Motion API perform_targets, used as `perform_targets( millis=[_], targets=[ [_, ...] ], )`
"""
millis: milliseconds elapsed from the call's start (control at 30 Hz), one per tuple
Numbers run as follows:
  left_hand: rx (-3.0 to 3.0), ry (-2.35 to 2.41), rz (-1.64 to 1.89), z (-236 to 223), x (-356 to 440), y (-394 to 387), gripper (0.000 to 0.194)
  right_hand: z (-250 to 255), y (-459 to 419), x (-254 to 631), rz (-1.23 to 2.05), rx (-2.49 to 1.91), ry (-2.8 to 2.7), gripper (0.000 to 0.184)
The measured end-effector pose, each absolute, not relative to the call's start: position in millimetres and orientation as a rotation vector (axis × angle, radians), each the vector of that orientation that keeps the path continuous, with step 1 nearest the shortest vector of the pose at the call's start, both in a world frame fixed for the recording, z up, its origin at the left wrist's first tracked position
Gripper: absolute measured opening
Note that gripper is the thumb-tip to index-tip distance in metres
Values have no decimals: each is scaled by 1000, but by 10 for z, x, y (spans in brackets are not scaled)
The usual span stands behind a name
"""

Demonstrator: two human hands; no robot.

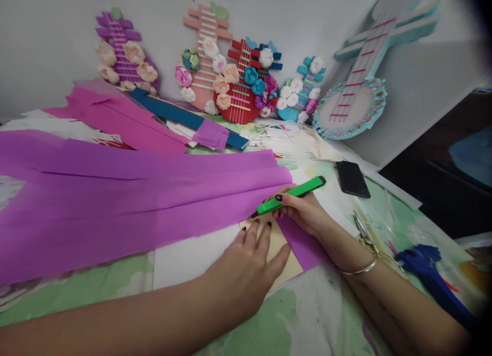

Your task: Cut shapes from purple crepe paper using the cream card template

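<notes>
My right hand (302, 210) is closed around a green utility knife (290, 194). Its dark tip points down and left, at the top edge of a pale yellow card (288, 263). Spread fingers of my left hand (251, 258) press flat on that card. Under the card lies purple crepe paper (184, 197), a long creased sheet that stretches away to the left. A white sheet (180, 263) shows below the purple paper, beside my left hand. Whether the blade touches the paper I cannot tell.
Decorated toy guitars with paper flowers, one of them red (240, 107), lean against the wall. A black phone (352, 179), scissors (365, 230) and a blue glue gun (434, 279) lie on the right. Pink paper (126, 115) and a dark blue strip (165, 107) are at the back left.
</notes>
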State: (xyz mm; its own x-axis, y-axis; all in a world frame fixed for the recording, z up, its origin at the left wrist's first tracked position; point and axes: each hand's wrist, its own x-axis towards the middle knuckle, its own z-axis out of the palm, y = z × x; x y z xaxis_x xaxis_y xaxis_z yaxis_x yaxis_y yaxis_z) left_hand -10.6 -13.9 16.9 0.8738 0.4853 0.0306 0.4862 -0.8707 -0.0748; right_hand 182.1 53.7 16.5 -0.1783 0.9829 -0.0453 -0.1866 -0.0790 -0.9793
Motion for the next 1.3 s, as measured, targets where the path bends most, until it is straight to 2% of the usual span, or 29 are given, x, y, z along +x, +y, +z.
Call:
perform_targets(
  millis=[300,1300],
  targets=[
    [-2981,-770,50,184,-86,-121,64,189,526,1805,1442,-1048,-1144,21],
    [-2940,-763,-79,136,-100,-142,63,167,505,1811,1442,-1049,-1171,22]
  ],
)
